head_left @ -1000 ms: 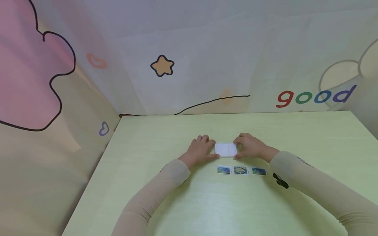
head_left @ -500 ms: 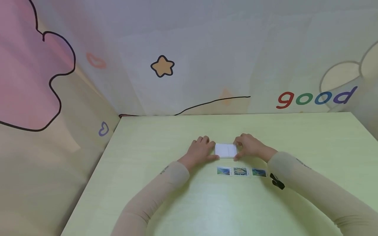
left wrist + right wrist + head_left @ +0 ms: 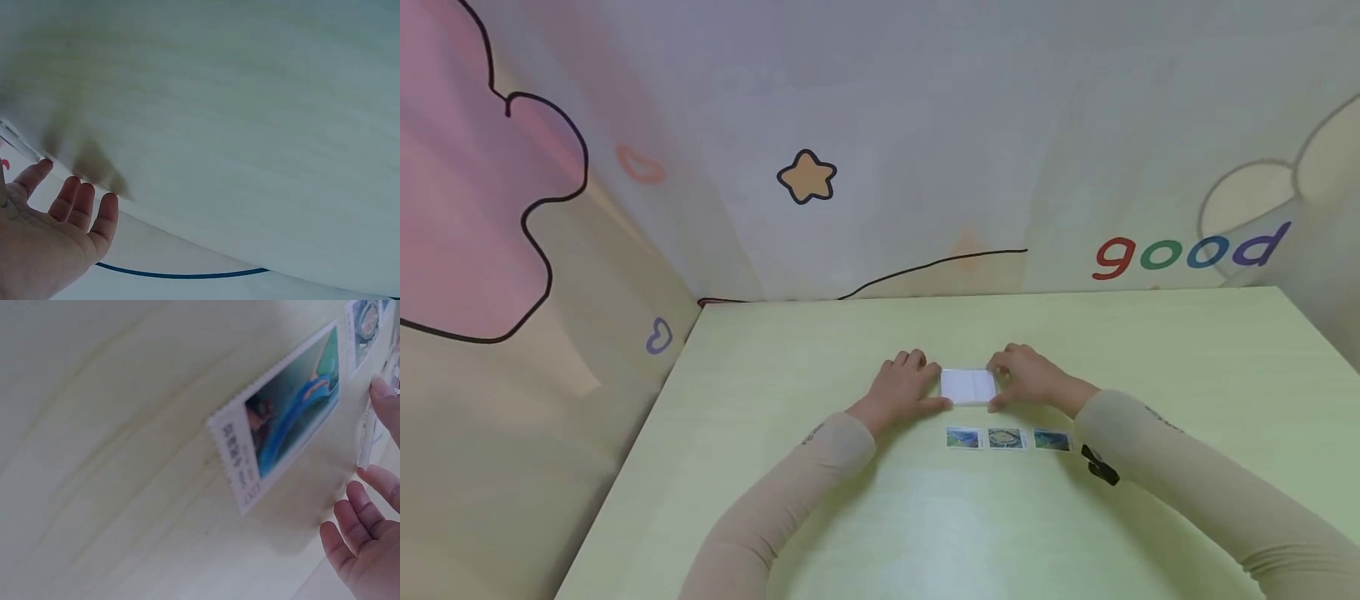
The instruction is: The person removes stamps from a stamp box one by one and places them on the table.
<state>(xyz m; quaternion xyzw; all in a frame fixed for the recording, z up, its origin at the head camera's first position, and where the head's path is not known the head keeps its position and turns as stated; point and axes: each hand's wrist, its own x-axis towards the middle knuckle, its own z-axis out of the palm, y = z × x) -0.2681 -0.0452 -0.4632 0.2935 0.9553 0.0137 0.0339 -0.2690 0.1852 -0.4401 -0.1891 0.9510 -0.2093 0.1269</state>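
Note:
A small flat rectangular case [image 3: 967, 387] with a white face and a clear plastic rim lies on the table between my two hands. My left hand [image 3: 901, 387] holds its left side, thumb at the near corner and forefinger at the far one. On the right side, my right hand [image 3: 1030, 377] grips the corners the same way. Nearer to me lie three postage stamps in a row: a left one [image 3: 963, 437], a middle one [image 3: 1006, 438] with a round picture, and a right one [image 3: 1052, 440]. The right wrist view shows a blue-green stamp [image 3: 294, 406] close up.
The pale green table [image 3: 880, 517] meets a printed cloth backdrop [image 3: 910, 167] at its far edge. Cloth also hangs along the left side. A small black object [image 3: 1101, 465] sits under the right sleeve's cuff.
The head view has shifted slightly. Both hands keep their place at the sides of the case, and the stamps lie as before.

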